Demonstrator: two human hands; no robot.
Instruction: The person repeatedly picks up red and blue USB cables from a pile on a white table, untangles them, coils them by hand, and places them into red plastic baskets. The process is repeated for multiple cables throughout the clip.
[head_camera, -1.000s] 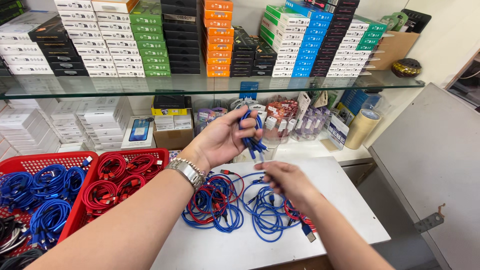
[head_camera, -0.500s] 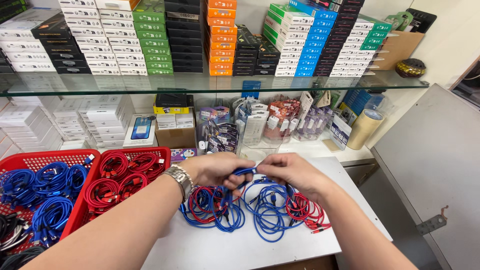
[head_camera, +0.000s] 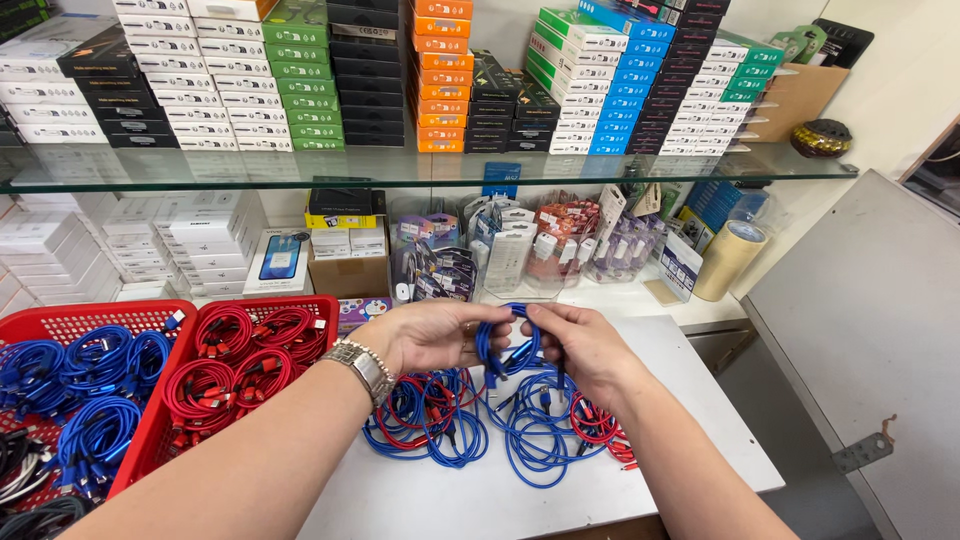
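Two hands meet at frame centre: the left hand (head_camera: 435, 335) and right hand (head_camera: 580, 345) both grip one coiled blue cable (head_camera: 508, 345), held just above a white table (head_camera: 450, 500). Below lies a loose heap of blue and red cables (head_camera: 480, 425), too tangled to count. Two red baskets (head_camera: 250, 310) at lower left hold more coils; box stacks (head_camera: 300, 70) line the glass shelf (head_camera: 400, 170) above

A blue cable (head_camera: 508, 345), looped into a small upright coil, hangs pinched between both hands above the white table.
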